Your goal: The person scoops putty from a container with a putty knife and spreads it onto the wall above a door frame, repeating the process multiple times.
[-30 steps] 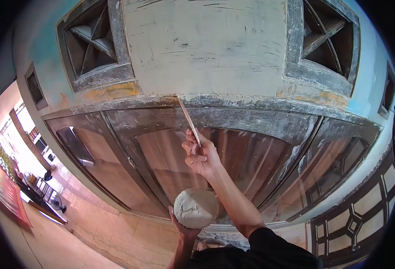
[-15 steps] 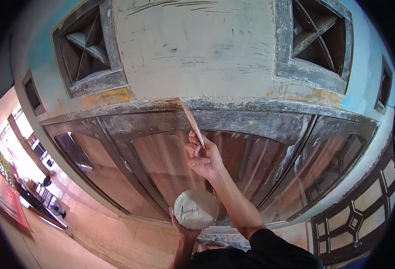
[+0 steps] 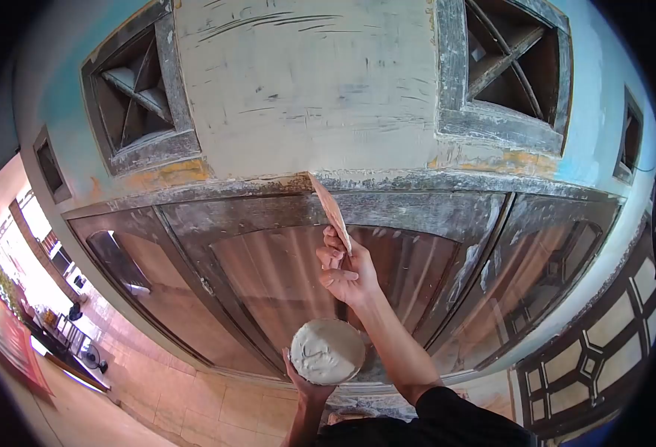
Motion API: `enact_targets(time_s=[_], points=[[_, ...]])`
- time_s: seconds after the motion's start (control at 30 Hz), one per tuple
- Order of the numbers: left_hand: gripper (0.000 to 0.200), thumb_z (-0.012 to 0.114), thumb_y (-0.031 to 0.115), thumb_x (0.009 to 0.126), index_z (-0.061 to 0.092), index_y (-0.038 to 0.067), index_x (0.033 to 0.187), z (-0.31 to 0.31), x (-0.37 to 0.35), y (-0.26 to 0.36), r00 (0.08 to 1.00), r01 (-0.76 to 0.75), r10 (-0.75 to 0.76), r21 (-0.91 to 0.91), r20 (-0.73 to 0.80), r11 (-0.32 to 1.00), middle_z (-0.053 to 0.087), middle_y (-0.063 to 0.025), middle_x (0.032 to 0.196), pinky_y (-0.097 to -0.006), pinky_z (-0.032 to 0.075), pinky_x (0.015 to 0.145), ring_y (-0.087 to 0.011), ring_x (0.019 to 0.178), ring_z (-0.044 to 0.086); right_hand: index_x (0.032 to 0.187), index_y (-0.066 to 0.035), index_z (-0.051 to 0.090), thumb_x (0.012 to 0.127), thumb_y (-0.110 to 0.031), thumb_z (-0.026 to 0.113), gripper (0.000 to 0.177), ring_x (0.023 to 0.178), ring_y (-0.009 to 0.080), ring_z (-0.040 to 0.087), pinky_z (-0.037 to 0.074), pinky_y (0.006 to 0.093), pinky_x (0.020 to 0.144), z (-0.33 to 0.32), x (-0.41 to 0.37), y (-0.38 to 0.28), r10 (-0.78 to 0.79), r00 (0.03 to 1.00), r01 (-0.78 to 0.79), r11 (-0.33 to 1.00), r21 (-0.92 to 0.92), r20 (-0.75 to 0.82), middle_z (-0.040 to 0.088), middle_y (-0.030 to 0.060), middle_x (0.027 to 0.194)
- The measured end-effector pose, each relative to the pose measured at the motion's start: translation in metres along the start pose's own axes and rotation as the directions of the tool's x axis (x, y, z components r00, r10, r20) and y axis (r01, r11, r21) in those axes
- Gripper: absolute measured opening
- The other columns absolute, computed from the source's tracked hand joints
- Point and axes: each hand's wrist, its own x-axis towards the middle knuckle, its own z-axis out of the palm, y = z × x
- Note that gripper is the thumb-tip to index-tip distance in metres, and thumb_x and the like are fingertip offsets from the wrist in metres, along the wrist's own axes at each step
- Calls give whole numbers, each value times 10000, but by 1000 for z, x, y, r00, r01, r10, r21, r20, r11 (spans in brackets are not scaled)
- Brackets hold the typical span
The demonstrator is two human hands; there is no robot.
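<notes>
Overhead, the right hand (image 3: 348, 274) has its fingers curled tight around the lower end of a thin, flat, tan scraper blade (image 3: 332, 211). The blade's long axis runs up and slightly left from the fist. Its upper tip touches the seam where the pale, scratched plaster wall (image 3: 306, 97) meets the top of the grey, weathered wooden door frame (image 3: 417, 201).

Below, the left hand (image 3: 307, 389) cups a small round bowl (image 3: 354, 331) from underneath, fingers closed up against its side. The bowl's mouth faces the camera, and it is filled to the brim with off-white putty (image 3: 326, 354) whose surface carries a few grooves. It sits just below the right wrist, apart from the blade. Two square recessed vents with crossed slats (image 3: 138, 97) flank the plastered patch.
</notes>
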Motion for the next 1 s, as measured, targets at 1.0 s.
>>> enact_targets(time_s=[1.0], points=[[642,385,615,852,493,147,1278,13,1,-11,1000,12,-11,-21,18,1000,497,-89,1291,-526,358,986,-336,1173,460,949,31,542,949,-147,428,212,654,57,490,382,126,289,15,-32,-29,-171,985,168,982,89,24,452,-13,669]])
